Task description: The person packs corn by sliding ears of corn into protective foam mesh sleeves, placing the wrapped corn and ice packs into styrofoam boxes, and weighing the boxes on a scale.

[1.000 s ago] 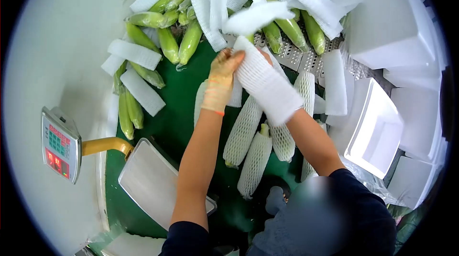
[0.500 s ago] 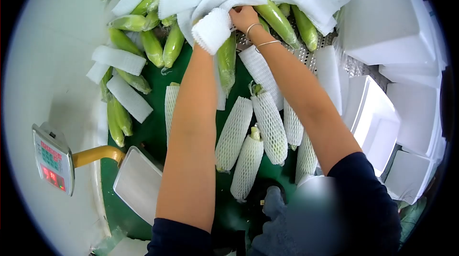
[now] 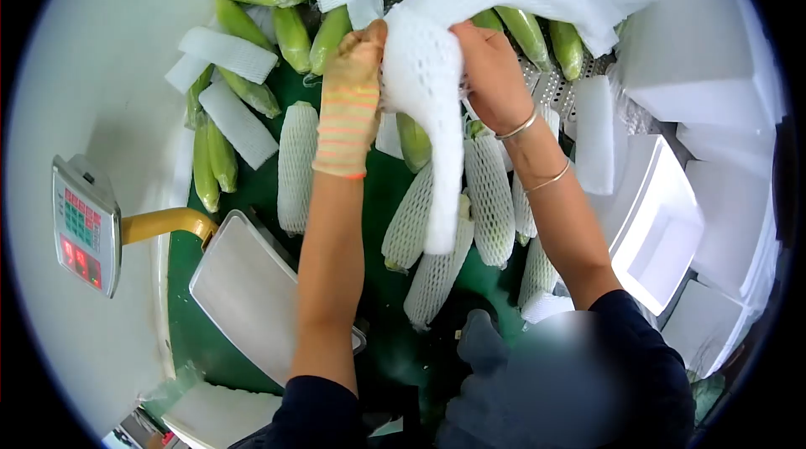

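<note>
My left hand [image 3: 351,96], in a striped glove, is closed on the left edge of a white foam net sleeve [image 3: 422,63]. My right hand [image 3: 494,75], bare with bracelets at the wrist, grips the sleeve's other edge. The sleeve bulges between them, and a long strip of white foam hangs down in front. Just below it shows part of a green wrapped cob [image 3: 413,143]. Several cobs in foam nets, such as one netted cob [image 3: 489,197], lie on the green surface nearer my body. Another netted cob [image 3: 297,168] lies left of my left forearm.
Green wrapped cobs [image 3: 292,39] and loose foam sleeves [image 3: 241,124] lie at the back and left. A scale with a lit display [image 3: 86,231] and metal pan [image 3: 248,294] stands front left. White foam boxes [image 3: 659,218] line the right.
Both hands have drawn back from the pile toward me and now stretch a foam sleeve between them. The foam that covered my left hand half a second ago no longer covers it.
</note>
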The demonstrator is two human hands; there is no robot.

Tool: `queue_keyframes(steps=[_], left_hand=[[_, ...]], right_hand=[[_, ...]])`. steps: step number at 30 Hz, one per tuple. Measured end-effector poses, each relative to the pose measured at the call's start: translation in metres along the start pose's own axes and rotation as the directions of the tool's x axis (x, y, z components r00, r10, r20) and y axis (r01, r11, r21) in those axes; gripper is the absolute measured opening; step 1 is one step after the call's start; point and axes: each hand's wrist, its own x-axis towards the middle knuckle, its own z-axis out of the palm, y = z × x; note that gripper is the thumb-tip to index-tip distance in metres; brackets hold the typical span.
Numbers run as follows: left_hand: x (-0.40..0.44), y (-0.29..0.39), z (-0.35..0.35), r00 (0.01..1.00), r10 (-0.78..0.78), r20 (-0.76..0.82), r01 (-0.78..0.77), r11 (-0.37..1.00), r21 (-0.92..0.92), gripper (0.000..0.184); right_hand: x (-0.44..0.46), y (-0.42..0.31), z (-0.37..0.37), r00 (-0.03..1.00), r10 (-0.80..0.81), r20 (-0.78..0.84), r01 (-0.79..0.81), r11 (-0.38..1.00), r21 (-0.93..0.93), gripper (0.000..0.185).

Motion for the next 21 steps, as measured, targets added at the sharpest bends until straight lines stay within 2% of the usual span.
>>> queue_keyframes(steps=[2, 3, 4, 5, 6, 7, 8, 9, 10, 11, 12, 14, 16, 17, 18, 20, 21], left_hand=[[-0.002, 0.009, 0.003, 0.999, -0.013, 0.042, 0.012, 1.0, 0.028, 0.038], [-0.013, 0.01, 0.001, 0.999, -0.008, 0.042, 0.008, 1.0, 0.013, 0.039], [-0.02, 0.01, -0.002, 0.999, -0.016, 0.035, 0.016, 1.0, -0.001, 0.039], [-0.013, -0.002, -0.022, 0.996, -0.082, -0.031, 0.085, 0.989, 0.124, 0.039], [-0.015, -0.006, -0.025, 0.997, -0.068, -0.034, 0.071, 0.99, 0.125, 0.039], [-0.023, -0.01, -0.025, 0.995, -0.068, -0.072, 0.076, 0.989, 0.124, 0.038], [-0.03, -0.016, -0.025, 0.991, -0.073, -0.112, 0.086, 0.989, 0.121, 0.037], [-0.033, -0.022, -0.025, 0.991, -0.048, -0.126, 0.051, 0.998, 0.024, 0.031], [-0.039, -0.027, -0.026, 0.988, -0.044, -0.146, 0.047, 0.999, 0.018, 0.027], [-0.044, -0.032, -0.027, 0.985, -0.041, -0.165, 0.043, 0.999, 0.013, 0.024], [-0.048, -0.03, -0.026, 0.966, -0.162, -0.199, 0.144, 0.984, -0.105, 0.022], [-0.047, -0.06, -0.04, 0.96, -0.131, -0.248, 0.127, 0.991, -0.032, 0.019], [-0.042, -0.115, -0.067, 0.945, 0.071, -0.32, 0.034, 0.949, 0.312, 0.02], [-0.036, -0.149, -0.086, 0.944, 0.049, -0.327, 0.045, 0.96, 0.275, 0.019], [-0.037, -0.152, -0.088, 0.948, 0.049, -0.316, 0.008, 0.984, 0.178, 0.019], [-0.039, -0.157, -0.092, 0.955, 0.05, -0.292, -0.06, 0.998, -0.026, 0.02], [-0.052, -0.122, -0.074, 0.936, 0.074, -0.343, -0.085, 0.996, -0.017, 0.028]], right_hand=[[-0.009, -0.01, 0.001, 0.981, 0.191, -0.039, -0.185, 0.975, 0.125, 0.035], [-0.02, -0.018, 0.005, 0.969, 0.246, -0.013, -0.235, 0.94, 0.246, 0.03], [-0.027, 0.009, -0.005, 0.972, 0.232, 0.041, -0.229, 0.887, 0.402, 0.024], [-0.031, 0.027, -0.014, 0.963, 0.267, 0.032, -0.257, 0.88, 0.399, 0.021], [-0.032, 0.033, -0.015, 0.955, 0.296, 0.03, -0.283, 0.874, 0.395, 0.021], [-0.036, 0.03, -0.006, 0.973, 0.227, 0.031, -0.218, 0.878, 0.425, 0.021], [-0.041, 0.024, -0.001, 0.974, 0.224, 0.043, -0.221, 0.878, 0.425, 0.021], [-0.047, 0.019, 0.002, 0.967, 0.244, 0.067, -0.248, 0.859, 0.448, 0.021], [-0.051, 0.016, 0.002, 0.96, 0.268, 0.085, -0.276, 0.838, 0.471, 0.021], [-0.051, 0.027, -0.006, 0.953, 0.297, 0.067, -0.299, 0.875, 0.381, 0.023], [-0.05, 0.046, -0.006, 0.984, 0.171, -0.055, -0.154, 0.962, 0.224, 0.025], [-0.055, 0.089, -0.026, 0.997, -0.015, -0.076, -0.001, 0.979, -0.204, 0.019], [-0.06, 0.129, -0.041, 0.986, -0.162, -0.04, 0.109, 0.804, -0.584, 0.014], [-0.059, 0.138, -0.043, 0.984, -0.177, -0.012, 0.116, 0.697, -0.708, 0.013], [-0.056, 0.122, -0.034, 0.996, -0.088, 0.027, 0.068, 0.508, -0.859, 0.014], [-0.054, 0.12, -0.023, 1.0, -0.014, 0.025, 0.029, 0.36, -0.933, 0.012], [-0.055, 0.114, -0.02, 0.997, 0.08, 0.014, -0.007, 0.261, -0.965, 0.014]])
